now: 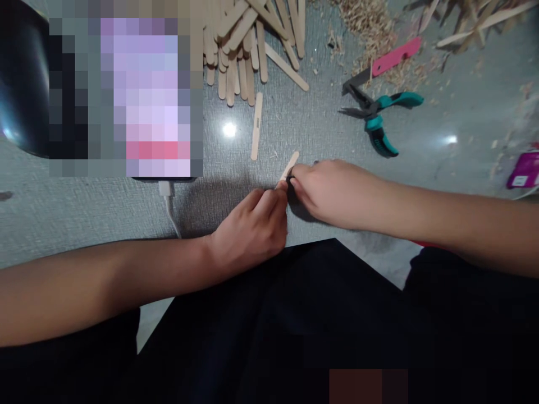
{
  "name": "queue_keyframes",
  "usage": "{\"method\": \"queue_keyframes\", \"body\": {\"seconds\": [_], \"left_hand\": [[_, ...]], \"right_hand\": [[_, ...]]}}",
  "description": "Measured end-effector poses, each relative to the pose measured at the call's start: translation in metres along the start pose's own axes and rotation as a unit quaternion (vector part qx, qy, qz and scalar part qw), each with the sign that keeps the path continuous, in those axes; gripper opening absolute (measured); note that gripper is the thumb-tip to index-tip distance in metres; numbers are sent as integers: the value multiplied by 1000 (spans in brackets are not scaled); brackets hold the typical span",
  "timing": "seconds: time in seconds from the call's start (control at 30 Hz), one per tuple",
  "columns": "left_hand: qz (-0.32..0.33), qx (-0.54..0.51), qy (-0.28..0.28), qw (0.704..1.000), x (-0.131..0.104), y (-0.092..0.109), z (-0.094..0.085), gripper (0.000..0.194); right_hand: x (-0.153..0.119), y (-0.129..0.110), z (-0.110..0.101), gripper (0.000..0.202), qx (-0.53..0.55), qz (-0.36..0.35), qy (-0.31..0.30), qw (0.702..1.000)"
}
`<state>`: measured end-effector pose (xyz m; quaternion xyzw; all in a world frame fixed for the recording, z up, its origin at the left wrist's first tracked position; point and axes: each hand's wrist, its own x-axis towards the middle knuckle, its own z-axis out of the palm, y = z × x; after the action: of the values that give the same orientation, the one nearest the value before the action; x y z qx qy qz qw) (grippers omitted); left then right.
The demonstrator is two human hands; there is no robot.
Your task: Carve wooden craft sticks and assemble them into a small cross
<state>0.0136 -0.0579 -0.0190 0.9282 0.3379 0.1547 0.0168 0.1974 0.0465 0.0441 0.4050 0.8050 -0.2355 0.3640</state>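
Near the table's front edge, my left hand [259, 221] pinches a wooden craft stick [290, 164], whose rounded far end sticks out past the fingers. My right hand [322, 182] is closed right beside it, the fingertips close against the stick. A small dark tip shows between those fingers. The rest of what the right hand holds is hidden, so I cannot tell its kind. Another craft stick [256, 126], with a small dark mark at its middle, lies just beyond my hands.
A heap of craft sticks [242, 50] lies at the back. Right of it are wood shavings [370, 28], a pink-handled cutter [396, 56], teal-handled pliers [373, 109] and split sticks [484, 22]. On the left, a blurred-out phone has a white cable [166, 191]; a purple object [522, 170] sits far right.
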Motion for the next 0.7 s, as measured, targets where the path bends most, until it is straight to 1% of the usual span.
{"method": "queue_keyframes", "body": {"seconds": [0.07, 0.23, 0.3, 0.43, 0.53, 0.63, 0.7], "left_hand": [[1, 1, -2, 1000, 0, 0, 1, 50], [2, -2, -11, 1000, 1, 0, 3, 53], [0, -9, -17, 1000, 1, 0, 3, 52], [-7, -19, -14, 1000, 2, 1, 3, 52], [-10, -29, -17, 999, 1, 1, 3, 51], [-9, -41, -34, 999, 0, 1, 5, 47], [-5, -44, -29, 999, -1, 0, 7, 43]], "right_hand": [[0, -3, 0, 43, 0, 15, -2, 1000], [-2, -6, 1, 42, 30, 15, 16, 999], [-2, -7, 1, 42, 36, 26, 20, 999], [0, -10, 2, 38, 30, 48, 16, 998], [1, -13, 1, 33, 19, 46, 21, 999], [3, -19, -7, 26, 10, 64, -3, 998], [4, -25, -14, 23, 9, 81, -27, 996]]}}
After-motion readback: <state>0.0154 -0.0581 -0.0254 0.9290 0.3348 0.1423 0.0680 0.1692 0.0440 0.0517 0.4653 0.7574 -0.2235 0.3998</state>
